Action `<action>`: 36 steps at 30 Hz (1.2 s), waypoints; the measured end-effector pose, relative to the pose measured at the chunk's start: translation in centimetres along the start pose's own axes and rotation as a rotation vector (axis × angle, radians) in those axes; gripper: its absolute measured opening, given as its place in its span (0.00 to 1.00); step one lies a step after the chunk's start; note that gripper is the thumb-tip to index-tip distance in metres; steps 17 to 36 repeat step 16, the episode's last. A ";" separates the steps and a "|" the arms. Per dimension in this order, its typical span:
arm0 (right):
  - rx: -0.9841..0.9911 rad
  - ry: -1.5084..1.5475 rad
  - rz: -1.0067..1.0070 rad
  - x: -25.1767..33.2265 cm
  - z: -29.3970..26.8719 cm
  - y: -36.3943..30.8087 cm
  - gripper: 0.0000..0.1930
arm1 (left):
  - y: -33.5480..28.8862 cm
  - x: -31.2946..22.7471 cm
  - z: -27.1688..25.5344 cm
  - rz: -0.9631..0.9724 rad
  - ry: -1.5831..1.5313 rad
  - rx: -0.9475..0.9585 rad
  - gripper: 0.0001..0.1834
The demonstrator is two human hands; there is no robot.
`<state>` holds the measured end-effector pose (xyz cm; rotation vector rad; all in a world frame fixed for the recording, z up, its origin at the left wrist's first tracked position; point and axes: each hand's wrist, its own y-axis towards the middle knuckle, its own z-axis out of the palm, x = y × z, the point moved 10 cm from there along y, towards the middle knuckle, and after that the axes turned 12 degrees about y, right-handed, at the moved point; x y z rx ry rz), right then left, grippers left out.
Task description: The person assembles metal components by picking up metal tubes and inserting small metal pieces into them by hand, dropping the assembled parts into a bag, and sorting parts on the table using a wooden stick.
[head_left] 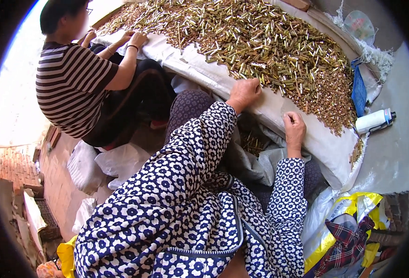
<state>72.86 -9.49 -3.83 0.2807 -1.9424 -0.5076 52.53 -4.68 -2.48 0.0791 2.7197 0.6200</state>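
A broad heap of short, stick-like pieces point(278, 51), brass-coloured and greenish, lies across a pale cloth point(278, 105) in front of me. Smaller brown bits point(324, 99) gather along the heap's right side. At the near edge of the heap my left hand point(246, 95) is closed, fingertips pinched together; whatever is between them is too small to make out. My right hand point(294, 132) is held over the cloth's near edge, its fingers curled against the thumb, contents hidden. Below and between my hands, a grey sack point(260, 167) gapes, with some similar pieces inside.
At left, a person in a striped shirt point(74, 88) sits with both hands at the heap's edge. A white bottle point(374, 121) and a blue strip of cloth point(358, 90) lie at the right. Bags with plaid fabric point(343, 245) are at lower right; plastic bags point(123, 160) lie at left.
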 end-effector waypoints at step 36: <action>0.011 -0.002 0.026 -0.1 -0.6 -0.6 0.05 | -0.7 -1.0 0.2 0.042 0.038 0.074 0.07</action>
